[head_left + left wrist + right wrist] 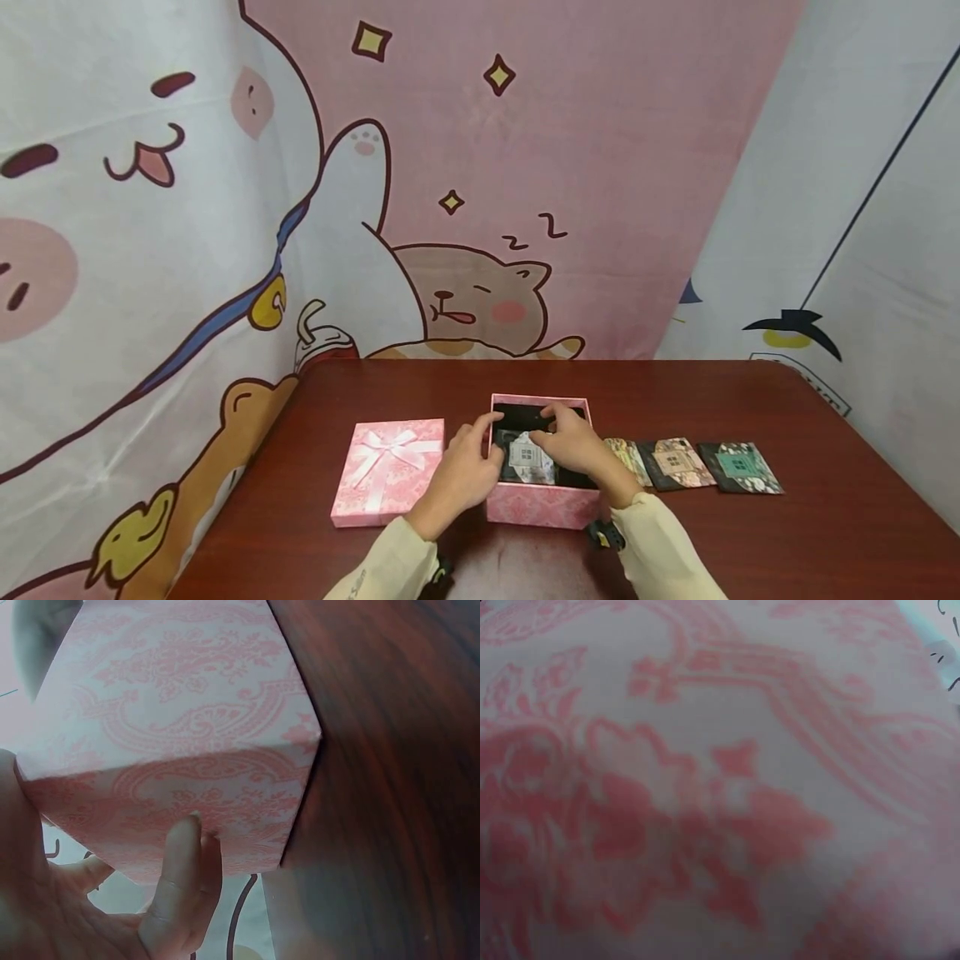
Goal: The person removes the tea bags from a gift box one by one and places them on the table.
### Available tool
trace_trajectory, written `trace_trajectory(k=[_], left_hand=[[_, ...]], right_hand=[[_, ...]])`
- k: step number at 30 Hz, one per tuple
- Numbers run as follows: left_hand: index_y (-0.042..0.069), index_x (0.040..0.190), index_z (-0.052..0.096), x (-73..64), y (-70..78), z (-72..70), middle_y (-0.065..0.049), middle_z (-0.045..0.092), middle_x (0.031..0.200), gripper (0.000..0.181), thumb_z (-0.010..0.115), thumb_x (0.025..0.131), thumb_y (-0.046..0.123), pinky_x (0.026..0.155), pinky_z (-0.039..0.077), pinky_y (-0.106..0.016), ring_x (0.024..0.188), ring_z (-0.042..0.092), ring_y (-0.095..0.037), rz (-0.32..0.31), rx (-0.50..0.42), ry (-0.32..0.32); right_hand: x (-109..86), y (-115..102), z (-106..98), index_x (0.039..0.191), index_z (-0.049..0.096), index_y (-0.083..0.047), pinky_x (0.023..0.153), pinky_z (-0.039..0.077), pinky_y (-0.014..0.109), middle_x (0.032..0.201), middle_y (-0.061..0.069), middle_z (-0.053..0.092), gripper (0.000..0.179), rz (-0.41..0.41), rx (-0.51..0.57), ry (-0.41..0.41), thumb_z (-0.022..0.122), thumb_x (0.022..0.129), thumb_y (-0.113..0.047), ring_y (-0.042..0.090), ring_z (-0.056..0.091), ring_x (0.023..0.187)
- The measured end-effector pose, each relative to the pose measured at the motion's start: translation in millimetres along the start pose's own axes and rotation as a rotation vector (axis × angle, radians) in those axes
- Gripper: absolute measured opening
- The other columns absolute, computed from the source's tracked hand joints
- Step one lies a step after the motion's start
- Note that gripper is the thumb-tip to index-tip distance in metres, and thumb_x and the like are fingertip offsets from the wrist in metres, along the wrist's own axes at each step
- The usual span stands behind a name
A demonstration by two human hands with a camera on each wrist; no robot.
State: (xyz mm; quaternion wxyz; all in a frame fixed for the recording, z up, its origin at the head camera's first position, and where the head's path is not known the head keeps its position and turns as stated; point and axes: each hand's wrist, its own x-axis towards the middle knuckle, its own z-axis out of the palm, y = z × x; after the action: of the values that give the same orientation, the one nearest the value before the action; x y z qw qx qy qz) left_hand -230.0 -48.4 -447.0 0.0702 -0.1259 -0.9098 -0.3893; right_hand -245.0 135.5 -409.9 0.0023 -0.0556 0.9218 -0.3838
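Note:
An open pink patterned gift box (543, 505) with black lining stands before me, and a dark packet with a pale label (527, 454) lies inside it. My left hand (467, 468) is at the box's left wall, holding it. In the left wrist view, fingers (184, 881) of that hand lie against the outer side. My right hand (576, 442) reaches over the right wall into the box, fingers bent and spread, the thumb at the packet's upper right. Only the pink patterned box wall (727, 787) fills the right wrist view, blurred, and the right hand is hidden there.
Left of the box lies its pink lid (386, 475) with a ribbon bow. To the right lie a yellowish packet (628, 458), a packet with a beige label (677, 463) and one with a green label (741, 467). A cartoon-printed curtain hangs behind the brown table (840, 533).

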Motion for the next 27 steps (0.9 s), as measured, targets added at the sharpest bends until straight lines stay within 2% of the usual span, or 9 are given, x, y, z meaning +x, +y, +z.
trace_trajectory(k=[6, 10, 15, 23, 27], left_hand=[[0.020, 0.139, 0.054, 0.1, 0.2, 0.3, -0.008, 0.058, 0.101, 0.048, 0.057, 0.091, 0.016, 0.072, 0.046, -0.043, 0.086, 0.054, -0.021, 0.004, 0.001, -0.004], [0.020, 0.138, 0.055, -0.1, 0.9, -0.5, -0.007, 0.057, 0.100, 0.048, 0.057, 0.091, 0.017, 0.071, 0.046, -0.042, 0.086, 0.054, -0.021, 0.006, 0.003, 0.002], [0.020, 0.139, 0.054, -0.7, 1.3, -1.4, -0.005, 0.056, 0.098, 0.048, 0.057, 0.091, 0.017, 0.068, 0.045, -0.040, 0.083, 0.052, -0.020, 0.010, 0.006, 0.001], [0.021, 0.140, 0.053, -1.5, 0.8, -1.9, -0.004, 0.054, 0.097, 0.048, 0.055, 0.092, 0.018, 0.067, 0.043, -0.038, 0.081, 0.050, -0.019, 0.001, -0.011, -0.027], [0.021, 0.140, 0.052, -1.0, 0.1, -1.8, -0.003, 0.053, 0.096, 0.048, 0.055, 0.092, 0.018, 0.067, 0.043, -0.038, 0.081, 0.050, -0.018, 0.004, -0.005, -0.025]], right_hand=[[3.6, 1.6, 10.2, 0.123, 0.053, 0.010, 0.094, 0.044, 0.054, 0.124, 0.029, 0.058, 0.049, 0.061, 0.001, -0.060, 0.068, 0.086, -0.018, 0.041, 0.057, 0.113], [4.9, 2.9, 14.3, 0.121, 0.053, 0.012, 0.092, 0.046, 0.052, 0.119, 0.027, 0.061, 0.050, 0.088, 0.002, -0.089, 0.068, 0.085, -0.018, 0.038, 0.059, 0.108], [5.8, 3.2, 16.7, 0.119, 0.054, 0.012, 0.091, 0.046, 0.052, 0.115, 0.025, 0.062, 0.049, 0.085, -0.008, -0.110, 0.068, 0.085, -0.019, 0.037, 0.059, 0.105], [2.3, 0.2, 18.1, 0.127, 0.052, 0.014, 0.091, 0.047, 0.053, 0.120, 0.026, 0.061, 0.054, 0.072, 0.014, -0.147, 0.068, 0.086, -0.018, 0.037, 0.060, 0.108], [-1.2, -5.3, 17.2, 0.130, 0.050, 0.014, 0.094, 0.046, 0.056, 0.126, 0.029, 0.058, 0.057, 0.059, -0.007, -0.152, 0.067, 0.087, -0.019, 0.041, 0.057, 0.114]])
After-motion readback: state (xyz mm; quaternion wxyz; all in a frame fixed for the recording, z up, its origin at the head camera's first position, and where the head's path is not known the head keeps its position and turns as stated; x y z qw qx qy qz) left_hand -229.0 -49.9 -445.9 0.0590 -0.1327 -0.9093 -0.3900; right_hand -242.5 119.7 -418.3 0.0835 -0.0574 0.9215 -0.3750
